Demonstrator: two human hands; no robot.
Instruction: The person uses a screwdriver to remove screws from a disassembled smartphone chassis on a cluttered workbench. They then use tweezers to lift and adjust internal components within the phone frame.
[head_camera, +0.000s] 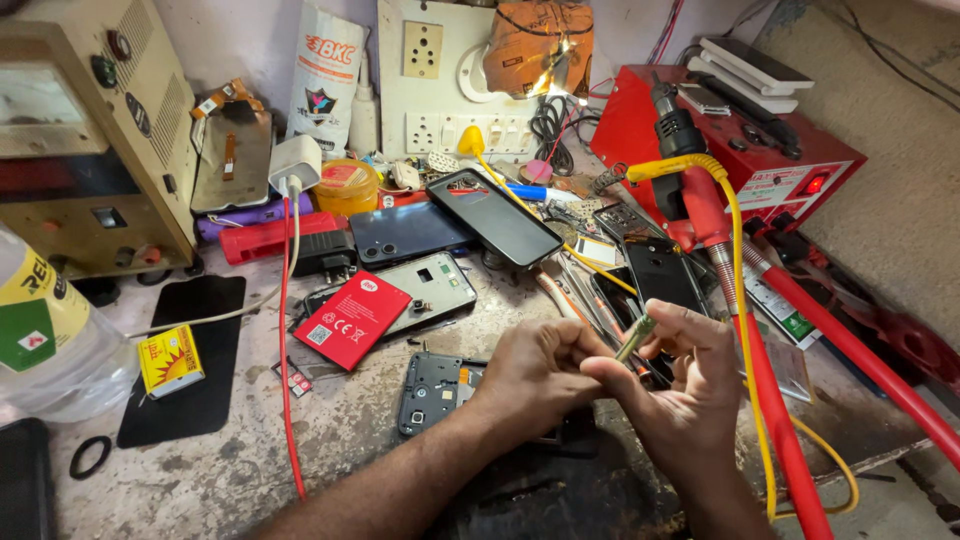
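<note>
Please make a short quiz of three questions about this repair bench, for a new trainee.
1. True or false: both hands grip one thin tool.
2. What colour is the flat battery left of the hands? A red, B blue, C green.
3. What lies directly under the left hand?

Key: 1 true. 2 A. 3 An opened dark phone frame on the bench.

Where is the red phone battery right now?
In the head view, the red battery lies flat on the workbench, left of the person's hands. It leans on a silver phone back, just below the black charger.
</note>
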